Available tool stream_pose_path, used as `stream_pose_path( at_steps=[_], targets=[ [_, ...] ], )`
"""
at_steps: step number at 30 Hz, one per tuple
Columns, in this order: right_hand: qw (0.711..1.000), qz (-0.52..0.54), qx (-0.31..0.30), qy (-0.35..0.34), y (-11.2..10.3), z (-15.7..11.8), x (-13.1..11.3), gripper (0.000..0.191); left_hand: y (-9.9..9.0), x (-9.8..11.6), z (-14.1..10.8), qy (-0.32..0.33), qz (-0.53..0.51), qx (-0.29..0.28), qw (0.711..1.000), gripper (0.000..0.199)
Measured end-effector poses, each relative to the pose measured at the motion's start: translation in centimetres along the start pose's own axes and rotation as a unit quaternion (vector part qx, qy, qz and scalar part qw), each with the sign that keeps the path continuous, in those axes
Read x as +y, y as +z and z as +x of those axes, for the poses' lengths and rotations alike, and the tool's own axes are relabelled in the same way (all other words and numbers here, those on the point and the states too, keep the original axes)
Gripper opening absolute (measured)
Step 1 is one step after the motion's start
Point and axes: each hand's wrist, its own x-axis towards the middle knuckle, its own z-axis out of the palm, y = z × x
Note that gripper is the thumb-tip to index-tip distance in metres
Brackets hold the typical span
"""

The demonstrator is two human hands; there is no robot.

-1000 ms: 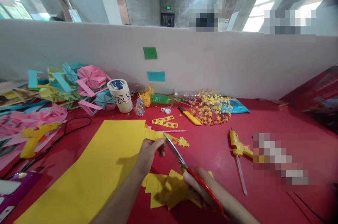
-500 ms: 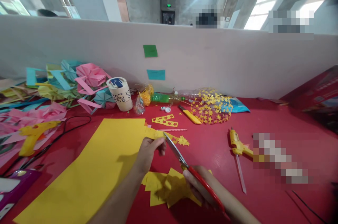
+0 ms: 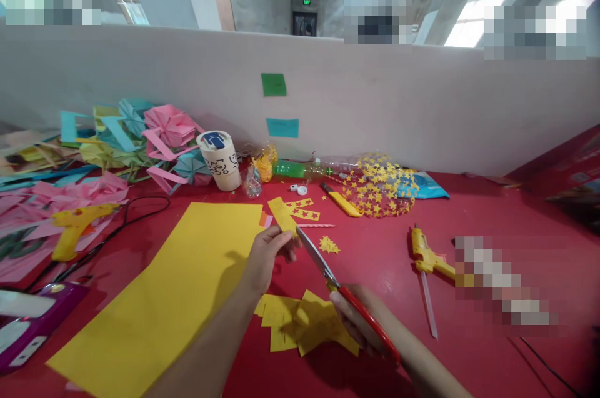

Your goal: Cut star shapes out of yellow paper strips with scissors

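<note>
My left hand point(image 3: 268, 254) pinches a yellow paper strip point(image 3: 282, 213) between thumb and fingers. My right hand point(image 3: 354, 317) is wrapped round the red handles of the scissors point(image 3: 368, 315). The scissor blades point up and left, their tips at the strip's edge beside my left fingertips. Just right of the blades lies a small pile of yellow paper stars point(image 3: 330, 244). Yellow paper pieces point(image 3: 284, 323) lie below my hands. A large yellow sheet point(image 3: 173, 285) is spread to the left, partly under my left forearm.
Two glue guns point(image 3: 71, 229) point(image 3: 424, 253) flank the work area. Behind are star-cut strips point(image 3: 307, 213), a yellow cutter point(image 3: 345, 203), a white cup point(image 3: 220, 164), a green bottle point(image 3: 290, 168) and a star-covered plastic piece point(image 3: 379, 189). Folded coloured paper point(image 3: 171, 126) fills the back left.
The paper strip has swung from lying nearly sideways to pointing up and left. The camera view has shifted slightly, and both hands stay close together.
</note>
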Motion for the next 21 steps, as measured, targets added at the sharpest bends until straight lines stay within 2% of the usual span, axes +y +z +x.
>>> stream_pose_path(
  at_steps=[7, 12, 17, 21],
  targets=[
    [1.0, 0.003, 0.018, -0.024, 0.1, -0.3, 0.1, 0.055, -0.5, 0.1, 0.1, -0.001, -0.002, -0.006, 1.0, 0.017],
    [1.0, 0.01, -0.004, -0.01, -0.2, -0.2, 0.3, 0.054, -0.8, 0.0, 0.2, -0.022, 0.014, -0.028, 0.999, 0.017],
    [0.999, 0.008, -0.039, 0.002, -0.5, -0.5, -0.7, 0.051, -1.0, 0.1, 0.3, -0.027, 0.016, -0.034, 0.999, 0.016],
    [0.999, 0.015, -0.035, 0.003, -0.4, -0.7, -1.2, 0.05, -0.9, 0.2, 0.2, -0.03, 0.01, -0.023, 0.999, 0.017]
  ],
)
